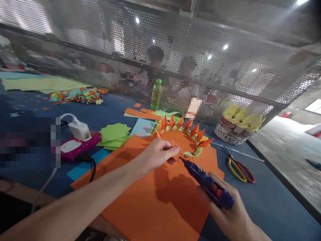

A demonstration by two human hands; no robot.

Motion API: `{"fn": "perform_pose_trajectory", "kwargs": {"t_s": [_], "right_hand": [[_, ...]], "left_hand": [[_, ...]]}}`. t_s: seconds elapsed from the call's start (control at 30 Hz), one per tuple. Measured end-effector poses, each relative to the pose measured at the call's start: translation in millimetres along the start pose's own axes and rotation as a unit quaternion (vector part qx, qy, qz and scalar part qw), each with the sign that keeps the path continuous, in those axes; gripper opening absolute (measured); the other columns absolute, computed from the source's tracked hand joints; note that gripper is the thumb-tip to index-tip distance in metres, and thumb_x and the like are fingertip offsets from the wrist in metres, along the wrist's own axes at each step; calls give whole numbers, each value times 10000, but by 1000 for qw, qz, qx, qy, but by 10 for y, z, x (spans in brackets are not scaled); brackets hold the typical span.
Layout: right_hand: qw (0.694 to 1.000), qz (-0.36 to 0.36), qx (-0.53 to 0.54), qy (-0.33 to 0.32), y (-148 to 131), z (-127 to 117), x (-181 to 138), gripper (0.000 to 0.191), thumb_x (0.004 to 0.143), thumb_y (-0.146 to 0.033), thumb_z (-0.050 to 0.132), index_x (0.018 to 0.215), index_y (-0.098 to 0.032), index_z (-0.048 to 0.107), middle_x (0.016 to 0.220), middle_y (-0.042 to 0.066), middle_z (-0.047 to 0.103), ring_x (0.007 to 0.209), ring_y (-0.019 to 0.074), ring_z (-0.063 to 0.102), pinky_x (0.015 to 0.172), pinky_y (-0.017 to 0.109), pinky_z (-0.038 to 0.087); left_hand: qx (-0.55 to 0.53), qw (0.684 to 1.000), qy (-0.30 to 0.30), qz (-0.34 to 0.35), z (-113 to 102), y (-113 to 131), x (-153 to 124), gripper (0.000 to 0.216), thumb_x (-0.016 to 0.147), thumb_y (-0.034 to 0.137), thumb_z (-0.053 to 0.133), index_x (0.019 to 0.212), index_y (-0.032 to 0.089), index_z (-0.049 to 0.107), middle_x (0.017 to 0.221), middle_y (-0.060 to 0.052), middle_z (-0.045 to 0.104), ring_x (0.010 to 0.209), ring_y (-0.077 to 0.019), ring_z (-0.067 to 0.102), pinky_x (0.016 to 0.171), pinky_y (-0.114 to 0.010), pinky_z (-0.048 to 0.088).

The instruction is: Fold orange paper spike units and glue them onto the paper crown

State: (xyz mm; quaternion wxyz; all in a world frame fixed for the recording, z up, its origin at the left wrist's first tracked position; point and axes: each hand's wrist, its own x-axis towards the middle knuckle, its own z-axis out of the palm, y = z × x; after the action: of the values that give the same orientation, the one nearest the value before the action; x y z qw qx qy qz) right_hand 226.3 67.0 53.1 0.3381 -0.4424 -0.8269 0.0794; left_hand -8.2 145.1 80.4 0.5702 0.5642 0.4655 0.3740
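Between the thumb and fingers of my left hand [163, 152] is a small piece of folded orange paper [177, 152]. My right hand [229, 204] grips a dark blue hot glue gun [207, 182], whose nozzle points at that paper and is at or very near its lower edge. Just behind my left hand, a ring of green paper with pointed orange folds [188, 125] stands on large orange sheets [150, 204]. Part of the ring is hidden by my hand.
Scissors [239, 169] lie on the right, near a basket with yellow paper points [238, 122]. Left are green paper squares [114, 135] and a magenta power strip [80, 147] with a white charger [79, 130]. A green bottle [156, 95] stands before the perforated metal screen [105, 53].
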Motion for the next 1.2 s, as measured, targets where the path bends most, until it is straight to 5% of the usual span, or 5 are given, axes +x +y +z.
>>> {"fn": "perform_pose_trajectory", "kwargs": {"t_s": [0.5,0.83,1.2], "right_hand": [[1000,13,-6,-7,-5,-23,-35,182,936,-241,568,765,-226,508,674,-34,538,548,118,519,525,228,435],[999,22,-25,-32,-9,-27,-63,208,954,-262,549,757,-229,490,668,-35,522,548,116,516,521,224,417],[994,41,-47,92,156,-244,-298,70,923,-277,620,974,-230,612,791,10,654,625,157,626,603,237,497]], "left_hand": [[5,1000,11,2,-50,54,-1,262,886,319,644,700,150,717,749,-64,759,657,-145,678,709,-250,499],[7,999,33,21,-89,86,-24,290,864,362,654,646,171,671,640,-8,694,664,-154,677,723,-262,472],[3,999,46,17,-145,120,-26,231,847,375,658,739,178,714,677,1,678,693,-169,694,730,-288,463]]}}
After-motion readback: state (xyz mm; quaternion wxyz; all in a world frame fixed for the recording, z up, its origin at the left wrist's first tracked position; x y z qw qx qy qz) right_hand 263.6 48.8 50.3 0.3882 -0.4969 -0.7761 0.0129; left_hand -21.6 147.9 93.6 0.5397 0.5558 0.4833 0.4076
